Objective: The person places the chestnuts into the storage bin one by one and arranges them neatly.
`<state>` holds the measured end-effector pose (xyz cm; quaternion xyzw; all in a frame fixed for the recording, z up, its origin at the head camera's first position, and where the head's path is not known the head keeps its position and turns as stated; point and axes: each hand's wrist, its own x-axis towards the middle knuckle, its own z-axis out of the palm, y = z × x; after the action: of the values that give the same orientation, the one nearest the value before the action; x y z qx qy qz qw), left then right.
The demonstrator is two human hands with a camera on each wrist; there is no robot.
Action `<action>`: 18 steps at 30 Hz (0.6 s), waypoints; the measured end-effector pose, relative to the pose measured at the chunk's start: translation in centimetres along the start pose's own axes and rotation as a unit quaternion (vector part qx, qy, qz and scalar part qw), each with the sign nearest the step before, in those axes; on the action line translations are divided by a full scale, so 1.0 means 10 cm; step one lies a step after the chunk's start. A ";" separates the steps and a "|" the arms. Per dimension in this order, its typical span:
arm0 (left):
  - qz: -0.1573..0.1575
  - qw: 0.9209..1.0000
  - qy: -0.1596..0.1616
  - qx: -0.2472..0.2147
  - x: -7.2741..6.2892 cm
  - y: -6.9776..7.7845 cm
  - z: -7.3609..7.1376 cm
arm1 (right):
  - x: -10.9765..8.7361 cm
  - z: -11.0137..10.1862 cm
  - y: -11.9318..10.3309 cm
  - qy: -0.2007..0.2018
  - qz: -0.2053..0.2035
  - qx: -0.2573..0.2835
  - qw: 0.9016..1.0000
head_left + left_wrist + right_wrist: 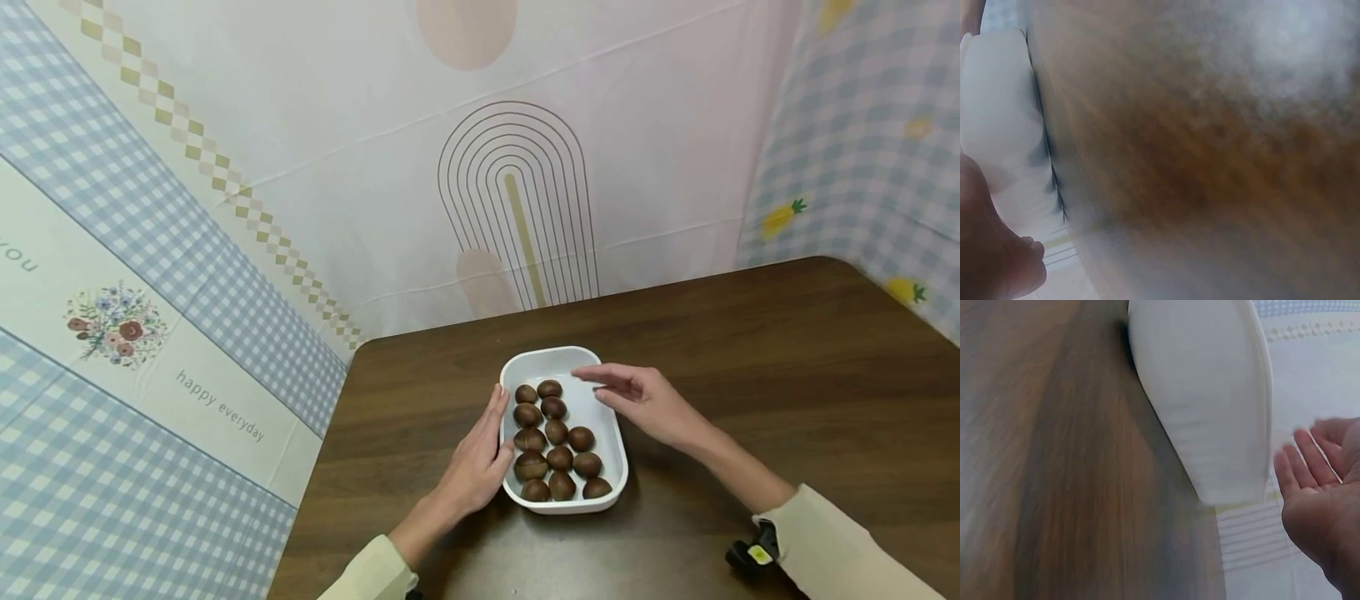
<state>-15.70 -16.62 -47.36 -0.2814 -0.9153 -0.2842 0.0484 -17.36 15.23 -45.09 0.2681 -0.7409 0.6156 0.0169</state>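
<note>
A deep white rectangular dish (613, 446) with rounded corners stands on the table. Brown chestnuts (557, 431) lie inside it in rough columns along its left and middle. Against the dish's left side rests my left hand (474, 458), fingers straight along the wall and thumb at the rim. My right hand (641, 404) hovers over the right rim near the far end, fingers loosely bent and holding nothing. In the right wrist view its fingers (1300, 464) are spread beside the dish. The left wrist view has the hand's near part (997, 250) beside the outer wall.
The dark wooden table (787, 358) extends to both sides of the dish. Behind it hangs a pale printed cloth (375, 208), with blue checked cloth (225, 492) at the left and more at the right. A black wrist device (753, 554) sits at my right cuff.
</note>
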 end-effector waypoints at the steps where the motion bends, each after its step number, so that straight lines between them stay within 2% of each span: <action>1: -0.001 1.000 0.000 0.000 0.00 0.00 0.00 | -0.03 -0.03 -0.01 0.007 -0.002 -0.010 1.000; 4: -0.004 1.000 -0.003 0.001 0.00 0.00 0.00 | -0.13 -0.13 -0.05 0.027 0.003 -0.058 0.998; 7: -0.003 1.000 -0.006 0.000 0.00 0.01 0.01 | -0.23 -0.23 -0.10 0.042 0.020 -0.128 0.991; 11: 0.004 1.000 -0.007 0.004 0.02 0.01 0.01 | -0.33 -0.34 -0.15 0.059 0.033 -0.203 0.977; 15: 0.012 1.000 -0.007 0.008 0.05 0.03 0.01 | -0.39 -0.41 -0.19 0.068 0.009 -0.266 0.962; 18: 0.018 1.000 -0.014 0.015 0.08 0.04 -0.01 | -0.41 -0.46 -0.18 0.072 -0.008 -0.326 0.943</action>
<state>-16.16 -16.08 -46.89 -0.3008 -0.9150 -0.2651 0.0450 -14.52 20.78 -43.78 0.2090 -0.8956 0.3580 0.1614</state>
